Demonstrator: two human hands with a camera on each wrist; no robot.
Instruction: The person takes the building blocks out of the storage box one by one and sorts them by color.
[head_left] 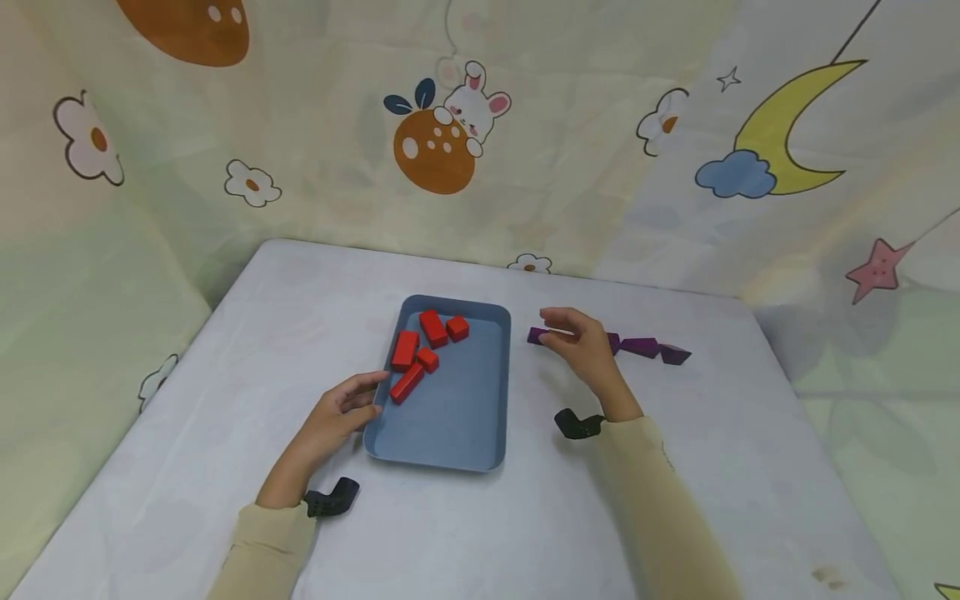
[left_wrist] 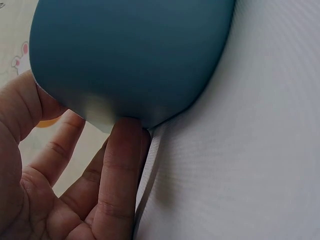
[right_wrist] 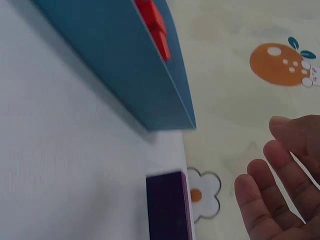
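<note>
A blue-grey tray lies on the table with several red blocks in its left and upper part. At the tray's left edge, my left hand touches the rim; in the left wrist view its fingertips meet the underside of the tray wall. Right of the tray runs a row of purple blocks. My right hand is over the left part of that row, fingers loosely bent and holding nothing. The right wrist view shows the hand beside one purple block.
Behind the white table hangs a patterned cloth with fruit, flower and moon prints. Black wrist cameras sit at both cuffs. A small brownish mark shows at the lower right.
</note>
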